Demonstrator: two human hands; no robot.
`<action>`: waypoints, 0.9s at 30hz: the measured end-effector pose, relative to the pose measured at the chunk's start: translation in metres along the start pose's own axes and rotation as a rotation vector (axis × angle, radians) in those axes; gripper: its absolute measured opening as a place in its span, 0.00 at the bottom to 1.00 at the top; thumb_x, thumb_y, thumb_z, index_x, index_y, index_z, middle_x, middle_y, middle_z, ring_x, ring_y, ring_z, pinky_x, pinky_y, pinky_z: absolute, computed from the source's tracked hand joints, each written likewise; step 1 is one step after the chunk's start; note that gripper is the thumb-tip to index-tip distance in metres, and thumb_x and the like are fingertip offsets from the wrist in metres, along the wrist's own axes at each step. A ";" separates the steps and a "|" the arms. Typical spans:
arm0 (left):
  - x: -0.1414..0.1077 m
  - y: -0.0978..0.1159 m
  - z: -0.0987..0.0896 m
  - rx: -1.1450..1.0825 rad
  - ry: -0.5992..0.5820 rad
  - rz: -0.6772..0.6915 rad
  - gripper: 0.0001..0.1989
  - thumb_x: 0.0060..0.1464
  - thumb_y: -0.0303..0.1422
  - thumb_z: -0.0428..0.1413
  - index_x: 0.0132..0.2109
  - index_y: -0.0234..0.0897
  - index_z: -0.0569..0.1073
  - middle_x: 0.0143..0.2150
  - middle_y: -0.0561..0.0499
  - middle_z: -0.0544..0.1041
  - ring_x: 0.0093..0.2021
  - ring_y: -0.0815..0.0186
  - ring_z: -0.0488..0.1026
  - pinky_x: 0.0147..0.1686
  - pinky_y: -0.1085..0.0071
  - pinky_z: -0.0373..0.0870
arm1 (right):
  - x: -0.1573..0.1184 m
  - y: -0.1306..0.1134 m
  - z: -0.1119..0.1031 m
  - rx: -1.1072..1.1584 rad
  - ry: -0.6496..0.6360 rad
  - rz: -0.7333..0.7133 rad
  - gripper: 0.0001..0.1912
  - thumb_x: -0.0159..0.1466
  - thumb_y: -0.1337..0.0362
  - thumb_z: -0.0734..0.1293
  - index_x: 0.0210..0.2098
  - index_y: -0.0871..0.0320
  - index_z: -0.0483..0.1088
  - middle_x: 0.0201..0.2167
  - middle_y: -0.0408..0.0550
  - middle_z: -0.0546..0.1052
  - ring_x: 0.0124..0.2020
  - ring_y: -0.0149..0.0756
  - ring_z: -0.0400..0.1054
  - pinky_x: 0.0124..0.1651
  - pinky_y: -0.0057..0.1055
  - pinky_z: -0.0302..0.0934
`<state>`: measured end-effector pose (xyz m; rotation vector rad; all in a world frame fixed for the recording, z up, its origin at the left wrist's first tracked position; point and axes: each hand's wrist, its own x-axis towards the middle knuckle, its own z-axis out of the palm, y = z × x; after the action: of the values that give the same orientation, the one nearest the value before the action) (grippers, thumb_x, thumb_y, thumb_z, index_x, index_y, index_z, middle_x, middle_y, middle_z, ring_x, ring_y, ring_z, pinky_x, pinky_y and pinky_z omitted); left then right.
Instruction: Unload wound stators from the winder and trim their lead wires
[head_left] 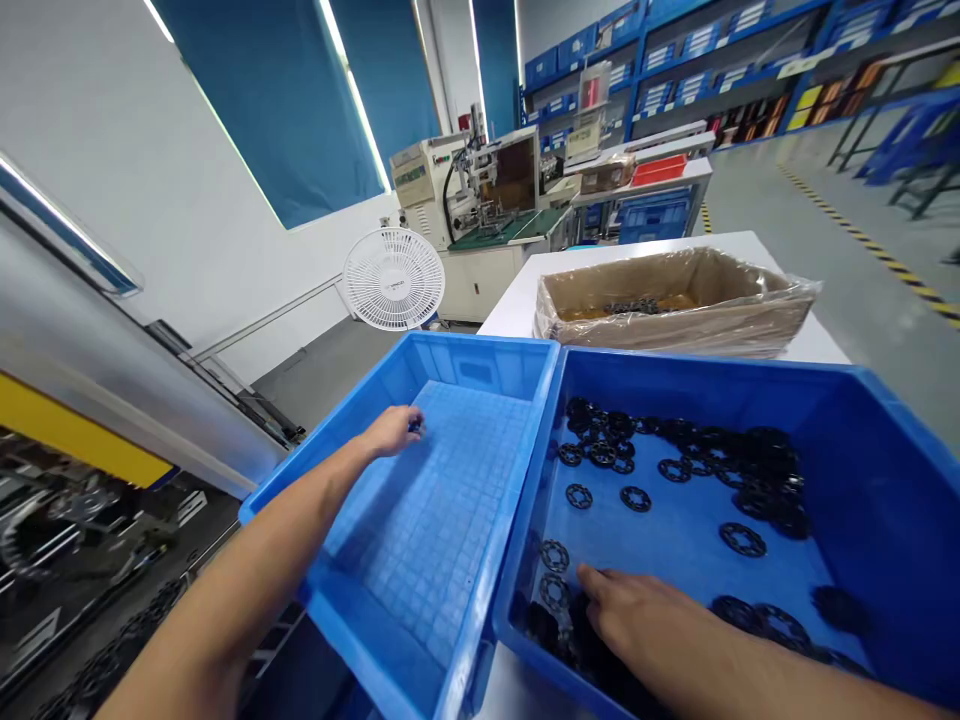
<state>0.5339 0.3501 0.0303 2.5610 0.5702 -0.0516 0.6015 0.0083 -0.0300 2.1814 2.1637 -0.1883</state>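
Note:
My left hand (391, 430) hangs over the left light-blue bin (442, 510), near its far left wall. Its fingers are curled around a small dark piece (415, 426) that mostly hides behind them. My right hand (622, 610) reaches into the near left corner of the right dark-blue bin (637, 540). Only the thumb side shows, beside a pile of black slotted rings (555, 592); the other fingers are hidden. More black rings (636, 499) lie singly on that bin's floor, and a heap of them (757, 465) sits along its far side.
Behind the right bin, a plastic-lined cardboard box (667, 310) with dark parts inside stands on the white table (517, 298). A white fan (394, 278) is beyond the left bin. Machinery (82, 520) lies at the left. Shelves (675, 60) stand at the back.

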 end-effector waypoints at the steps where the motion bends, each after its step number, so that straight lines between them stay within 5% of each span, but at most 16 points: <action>1: -0.018 0.012 -0.009 -0.073 0.029 0.042 0.15 0.58 0.35 0.58 0.51 0.33 0.72 0.48 0.45 0.76 0.46 0.60 0.75 0.48 0.57 0.72 | 0.000 0.001 -0.006 0.026 -0.027 0.004 0.23 0.49 0.83 0.61 0.40 0.65 0.79 0.45 0.62 0.80 0.42 0.48 0.78 0.45 0.37 0.73; 5: -0.129 0.053 -0.019 -0.359 0.121 0.192 0.23 0.57 0.40 0.59 0.56 0.36 0.68 0.46 0.44 0.78 0.45 0.62 0.77 0.46 0.65 0.73 | 0.003 0.005 -0.020 0.129 -0.050 0.026 0.20 0.54 0.83 0.59 0.38 0.64 0.77 0.39 0.58 0.81 0.39 0.46 0.78 0.44 0.36 0.71; 6: -0.161 0.060 -0.011 -0.467 0.151 0.226 0.25 0.56 0.44 0.59 0.56 0.37 0.69 0.47 0.44 0.78 0.42 0.63 0.77 0.42 0.68 0.74 | 0.004 0.006 -0.021 0.142 -0.023 0.036 0.20 0.54 0.82 0.59 0.39 0.63 0.76 0.39 0.57 0.81 0.40 0.46 0.78 0.44 0.35 0.71; 8: -0.219 0.071 0.015 -1.084 0.223 0.309 0.24 0.50 0.44 0.64 0.52 0.39 0.73 0.49 0.44 0.78 0.35 0.66 0.78 0.32 0.74 0.73 | 0.007 0.010 -0.021 0.145 0.044 0.054 0.20 0.53 0.81 0.61 0.41 0.62 0.75 0.40 0.57 0.81 0.42 0.47 0.77 0.46 0.35 0.70; 11: -0.280 0.081 0.060 -1.610 0.153 0.372 0.22 0.47 0.39 0.68 0.50 0.43 0.77 0.46 0.46 0.80 0.31 0.69 0.78 0.27 0.78 0.70 | 0.012 0.018 -0.023 0.103 0.172 0.072 0.16 0.54 0.78 0.64 0.40 0.60 0.75 0.40 0.57 0.81 0.42 0.47 0.77 0.45 0.36 0.70; 17: -0.335 0.085 0.107 -1.877 0.200 0.383 0.20 0.46 0.36 0.68 0.48 0.39 0.80 0.41 0.45 0.81 0.28 0.70 0.77 0.28 0.77 0.71 | 0.000 -0.002 -0.060 0.096 0.463 0.058 0.14 0.63 0.70 0.61 0.45 0.64 0.73 0.45 0.62 0.78 0.46 0.48 0.75 0.49 0.42 0.70; 22: -0.360 0.083 0.116 -1.877 0.175 0.362 0.20 0.46 0.36 0.68 0.47 0.38 0.80 0.40 0.44 0.81 0.28 0.69 0.78 0.28 0.77 0.71 | -0.051 -0.093 -0.087 0.289 0.816 -0.168 0.12 0.66 0.64 0.64 0.48 0.59 0.71 0.43 0.57 0.78 0.44 0.45 0.75 0.48 0.40 0.71; 27: -0.374 0.091 0.120 -1.801 0.209 0.246 0.21 0.41 0.31 0.71 0.46 0.40 0.80 0.42 0.46 0.82 0.30 0.70 0.78 0.29 0.79 0.72 | -0.077 -0.184 -0.073 0.486 1.010 -0.385 0.16 0.62 0.74 0.66 0.49 0.56 0.70 0.37 0.52 0.76 0.39 0.37 0.74 0.39 0.31 0.72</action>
<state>0.2391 0.0761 0.0232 0.8346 0.1370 0.5529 0.4202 -0.0570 0.0598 2.3475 3.3699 0.5669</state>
